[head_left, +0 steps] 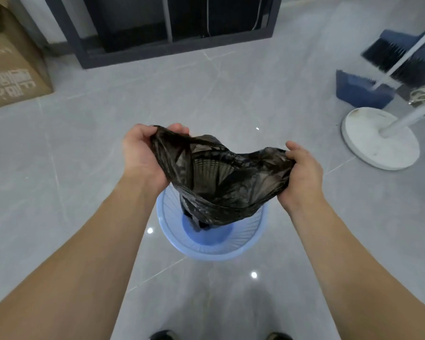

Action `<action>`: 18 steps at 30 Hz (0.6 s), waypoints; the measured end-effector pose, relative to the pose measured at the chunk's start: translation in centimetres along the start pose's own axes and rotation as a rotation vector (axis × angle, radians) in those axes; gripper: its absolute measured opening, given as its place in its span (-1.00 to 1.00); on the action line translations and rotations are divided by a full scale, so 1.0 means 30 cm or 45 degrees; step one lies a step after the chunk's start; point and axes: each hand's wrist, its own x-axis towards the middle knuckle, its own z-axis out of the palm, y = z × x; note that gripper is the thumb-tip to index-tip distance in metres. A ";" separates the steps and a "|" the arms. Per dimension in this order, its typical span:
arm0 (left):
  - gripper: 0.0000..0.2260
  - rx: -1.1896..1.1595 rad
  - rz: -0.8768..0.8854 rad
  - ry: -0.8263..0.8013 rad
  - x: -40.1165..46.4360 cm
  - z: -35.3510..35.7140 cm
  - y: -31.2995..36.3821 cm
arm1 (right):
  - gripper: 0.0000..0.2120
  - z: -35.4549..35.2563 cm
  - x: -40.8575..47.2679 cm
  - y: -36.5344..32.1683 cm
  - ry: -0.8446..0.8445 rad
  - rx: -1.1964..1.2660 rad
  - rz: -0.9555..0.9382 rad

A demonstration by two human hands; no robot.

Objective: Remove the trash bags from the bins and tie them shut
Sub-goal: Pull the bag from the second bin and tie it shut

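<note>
The left hand [142,155] and right hand [302,175] are gripping a thin, crinkled, translucent black trash bag [221,177] by its rim, its bottom hanging in the blue bin [201,246].

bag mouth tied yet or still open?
Still open. The left hand and right hand hold the black bag rim spread apart; no knot shows. Its bottom still hangs inside the blue bin.

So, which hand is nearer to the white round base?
Right. The right hand grips the black bag on the side toward the white round base; the left hand grips the bag's far side.
</note>
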 end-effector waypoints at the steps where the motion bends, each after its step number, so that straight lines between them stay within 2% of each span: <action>1: -0.83 -0.062 0.020 -0.023 -0.004 0.019 0.008 | -0.80 0.009 -0.003 -0.019 -0.042 0.081 0.026; 2: -0.92 -0.081 0.031 -0.048 -0.007 0.033 0.016 | -0.81 0.017 -0.007 -0.039 -0.083 0.142 0.048; 3: -0.92 -0.059 0.034 -0.073 -0.013 0.047 0.025 | -0.81 0.024 -0.014 -0.062 -0.124 0.188 0.062; 6: -0.89 0.015 0.030 -0.123 -0.037 0.104 0.060 | -0.81 0.037 -0.037 -0.137 -0.170 0.215 0.067; 9: -0.87 0.111 0.062 -0.160 -0.060 0.194 0.077 | -0.81 0.039 -0.061 -0.202 -0.116 0.142 0.048; 12: -0.75 0.227 0.110 -0.233 -0.084 0.309 0.035 | -0.72 0.035 -0.081 -0.259 -0.073 0.046 -0.007; 14: -0.72 0.294 0.123 -0.356 -0.104 0.393 -0.021 | -0.63 0.010 -0.088 -0.298 -0.084 -0.024 -0.063; 18: -0.75 0.413 0.130 -0.599 -0.181 0.520 -0.177 | -0.65 -0.114 -0.105 -0.368 0.068 -0.091 -0.324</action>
